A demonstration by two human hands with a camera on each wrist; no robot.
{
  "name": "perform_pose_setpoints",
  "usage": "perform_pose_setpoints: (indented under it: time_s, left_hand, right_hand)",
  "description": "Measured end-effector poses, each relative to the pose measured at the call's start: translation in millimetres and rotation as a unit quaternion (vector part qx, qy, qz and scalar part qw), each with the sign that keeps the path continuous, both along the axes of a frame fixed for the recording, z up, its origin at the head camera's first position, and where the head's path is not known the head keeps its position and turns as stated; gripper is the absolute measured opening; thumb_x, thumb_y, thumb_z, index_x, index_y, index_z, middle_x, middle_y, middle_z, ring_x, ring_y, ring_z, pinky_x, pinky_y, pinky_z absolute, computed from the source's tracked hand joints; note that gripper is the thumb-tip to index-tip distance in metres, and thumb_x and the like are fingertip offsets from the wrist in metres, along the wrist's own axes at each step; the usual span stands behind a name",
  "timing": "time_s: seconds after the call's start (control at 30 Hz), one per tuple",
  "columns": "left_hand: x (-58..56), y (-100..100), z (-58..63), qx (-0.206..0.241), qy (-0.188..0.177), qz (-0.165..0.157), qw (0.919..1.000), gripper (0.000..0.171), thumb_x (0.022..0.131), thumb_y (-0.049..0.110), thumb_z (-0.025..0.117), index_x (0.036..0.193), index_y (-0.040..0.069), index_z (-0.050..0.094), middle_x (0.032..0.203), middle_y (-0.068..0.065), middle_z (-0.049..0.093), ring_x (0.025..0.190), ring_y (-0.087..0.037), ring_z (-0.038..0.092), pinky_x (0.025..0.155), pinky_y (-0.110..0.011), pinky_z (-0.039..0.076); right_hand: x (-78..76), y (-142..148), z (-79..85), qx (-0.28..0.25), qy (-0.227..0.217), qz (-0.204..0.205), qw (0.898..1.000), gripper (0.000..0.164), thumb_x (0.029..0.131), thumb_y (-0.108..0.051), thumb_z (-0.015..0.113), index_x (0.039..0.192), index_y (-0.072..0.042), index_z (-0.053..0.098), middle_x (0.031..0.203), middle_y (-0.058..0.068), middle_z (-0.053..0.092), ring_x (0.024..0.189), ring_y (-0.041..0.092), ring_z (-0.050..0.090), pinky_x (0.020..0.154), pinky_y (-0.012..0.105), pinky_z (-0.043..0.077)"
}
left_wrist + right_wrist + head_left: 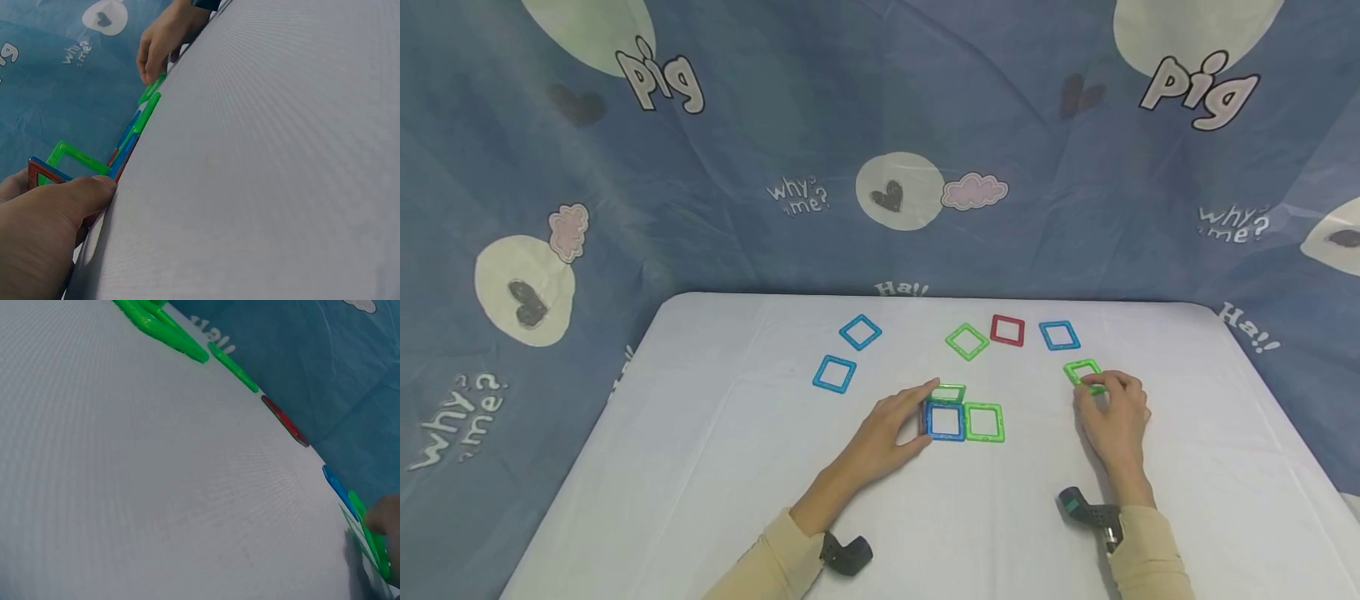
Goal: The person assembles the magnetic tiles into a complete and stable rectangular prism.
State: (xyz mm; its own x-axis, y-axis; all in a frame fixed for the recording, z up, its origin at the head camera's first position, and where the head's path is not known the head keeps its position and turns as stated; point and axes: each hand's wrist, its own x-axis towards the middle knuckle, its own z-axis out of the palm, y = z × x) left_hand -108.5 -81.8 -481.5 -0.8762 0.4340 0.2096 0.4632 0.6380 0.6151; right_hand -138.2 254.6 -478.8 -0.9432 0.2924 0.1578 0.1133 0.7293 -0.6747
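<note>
Near the table's middle, my left hand (880, 440) grips the standing red magnetic tile (40, 169) between thumb and fingers; the fingers hide part of it. This tile stands at the left side of a flat blue square tile (946, 437). A green tile (84, 157) stands along the blue tile's far side. To the right, another green square tile (985, 439) lies flat against the blue one. Further right, my right hand (1116, 417) pinches a green square tile (1081, 363) by its near edge. In the right wrist view that tile (374, 540) is tilted up from the table.
Two blue tiles (860, 317) (834, 359) lie at the back left of the white table (700, 433). Along the far side lie a green tile (967, 326), a red tile (1007, 317) and a blue tile (1060, 323). A patterned blue cloth (737, 125) hangs behind.
</note>
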Motion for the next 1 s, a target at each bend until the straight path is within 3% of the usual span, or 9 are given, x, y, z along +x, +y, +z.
perform_pose_setpoints:
  time_s: [0.33, 0.57, 0.83, 1.0]
  left_hand:
    - [-1.2, -0.1, -1.9, -0.006, 0.004, 0.001, 1.0000, 0.083, 0.085, 0.027, 0.070, 0.149, 0.039, 0.019, 0.149, 0.008, 0.039, 0.136, -0.017, 0.040, 0.110, -0.043, 0.037]
    - [-1.1, -0.1, -3.0, -0.006, 0.004, 0.005, 1.0000, 0.084, 0.085, 0.027, 0.070, 0.148, 0.042, 0.018, 0.149, 0.010, 0.039, 0.136, -0.016, 0.040, 0.109, -0.043, 0.038]
    - [-0.3, -0.5, -1.7, -0.007, 0.005, 0.003, 1.0000, 0.083, 0.085, 0.028, 0.070, 0.149, 0.039, 0.019, 0.149, 0.009, 0.039, 0.136, -0.018, 0.040, 0.109, -0.044, 0.038]
    - [0.0, -0.3, -0.6, -0.004, 0.002, -0.001, 1.0000, 0.083, 0.085, 0.028, 0.070, 0.149, 0.039, 0.019, 0.149, 0.009, 0.039, 0.136, -0.018, 0.040, 0.109, -0.044, 0.038]
  right_hand:
    - [0.4, -0.5, -0.5, -0.029, 0.052, -0.015, 0.998, 0.031, 0.097, -0.022, 0.050, 0.110, 0.004, 0.060, 0.128, 0.018, 0.046, 0.125, 0.036, 0.043, 0.107, 0.053, 0.035]
    - [1.3, -1.2, 0.4, -0.039, 0.108, -0.017, 0.993, 0.031, 0.098, -0.024, 0.051, 0.106, 0.004, 0.060, 0.119, 0.016, 0.053, 0.115, 0.033, 0.053, 0.099, 0.047, 0.045]
    - [1.5, -2.5, -0.1, -0.046, 0.125, -0.014, 0.991, 0.035, 0.098, -0.029, 0.048, 0.110, 0.003, 0.057, 0.114, 0.015, 0.059, 0.111, 0.029, 0.058, 0.099, 0.021, 0.046]
    - [0.4, -2.6, -0.6, -0.070, 0.135, -0.030, 0.988, 0.035, 0.098, -0.030, 0.048, 0.112, 0.001, 0.057, 0.116, 0.013, 0.062, 0.113, 0.020, 0.060, 0.096, 0.017, 0.047]
